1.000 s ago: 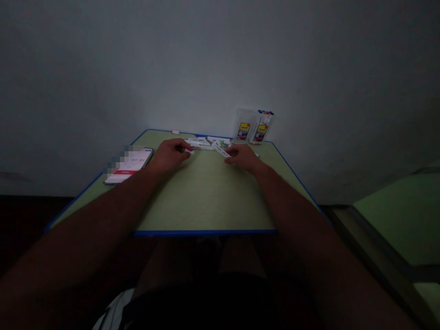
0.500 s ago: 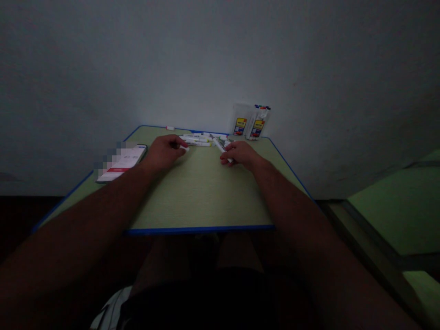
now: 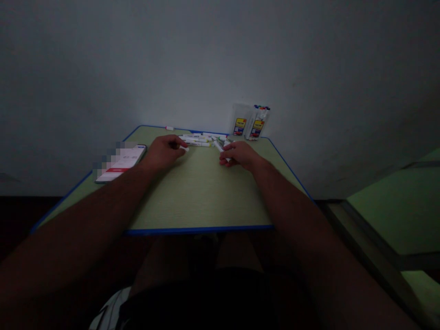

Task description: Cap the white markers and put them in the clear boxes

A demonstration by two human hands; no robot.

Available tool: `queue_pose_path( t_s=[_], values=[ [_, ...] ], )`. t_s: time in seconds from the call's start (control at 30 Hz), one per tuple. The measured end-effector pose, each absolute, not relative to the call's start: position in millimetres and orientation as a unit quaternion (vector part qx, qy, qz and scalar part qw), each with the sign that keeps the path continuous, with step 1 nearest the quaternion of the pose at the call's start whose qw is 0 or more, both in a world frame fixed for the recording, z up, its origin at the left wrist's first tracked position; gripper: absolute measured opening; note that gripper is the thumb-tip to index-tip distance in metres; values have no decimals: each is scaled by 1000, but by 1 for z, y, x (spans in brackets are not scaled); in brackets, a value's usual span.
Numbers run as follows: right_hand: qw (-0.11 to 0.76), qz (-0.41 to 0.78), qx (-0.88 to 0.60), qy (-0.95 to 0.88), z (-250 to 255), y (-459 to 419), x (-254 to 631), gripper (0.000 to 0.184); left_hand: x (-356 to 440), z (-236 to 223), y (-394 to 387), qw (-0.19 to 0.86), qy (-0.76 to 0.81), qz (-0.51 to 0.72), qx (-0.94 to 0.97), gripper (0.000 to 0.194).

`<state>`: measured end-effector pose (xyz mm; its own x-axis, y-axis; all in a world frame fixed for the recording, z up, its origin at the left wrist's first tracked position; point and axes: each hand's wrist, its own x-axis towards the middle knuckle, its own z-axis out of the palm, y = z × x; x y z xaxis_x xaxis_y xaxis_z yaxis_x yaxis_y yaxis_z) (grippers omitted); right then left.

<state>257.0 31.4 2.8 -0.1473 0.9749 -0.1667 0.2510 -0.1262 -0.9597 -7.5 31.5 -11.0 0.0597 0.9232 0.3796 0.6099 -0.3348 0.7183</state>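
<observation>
My left hand (image 3: 171, 149) is closed in a pinch over the left end of the marker pile. Between thumb and forefinger shows a small white piece (image 3: 186, 149), which looks like a marker cap; the fingers cover the rest. On the other side, my right hand (image 3: 238, 153) grips a white marker (image 3: 218, 146) that slants up and to the left out of the fingers. Several white markers (image 3: 201, 144) with coloured ends lie in a loose heap between and behind the hands, on the light table (image 3: 199, 192).
A phone (image 3: 125, 160) with a lit screen lies by my left forearm. Against the wall stand a clear case (image 3: 239, 120) and another case (image 3: 257, 123) full of markers. One marker cap-like piece with a pink end (image 3: 169, 128) sits at the back edge. Blue trim (image 3: 202, 229) borders the table.
The marker in my right hand has turned slightly, and its far end has dropped a little nearer to the hand. My left hand has hardly moved.
</observation>
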Motion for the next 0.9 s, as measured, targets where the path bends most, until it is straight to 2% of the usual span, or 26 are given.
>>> queue_pose_path(
  t_s=[0.37, 0.43, 0.53, 0.6, 0.9],
  values=[
    [383, 532, -560, -506, 13, 27, 251, 13, -6, -8, 28, 198, 551, 410, 700, 18],
    [375, 537, -559, -508, 14, 25, 250, 19, -6, -7, 27, 199, 554, 407, 699, 18],
    [360, 547, -548, -521, 15, 23, 250, 41, -6, -6, 26, 200, 554, 405, 700, 18],
    [350, 553, -536, -533, 14, 22, 251, 47, -5, -6, 25, 202, 553, 404, 700, 18],
    [332, 542, -512, -578, 6, 26, 255, 14, -3, -4, 23, 221, 552, 407, 693, 17]
  ],
)
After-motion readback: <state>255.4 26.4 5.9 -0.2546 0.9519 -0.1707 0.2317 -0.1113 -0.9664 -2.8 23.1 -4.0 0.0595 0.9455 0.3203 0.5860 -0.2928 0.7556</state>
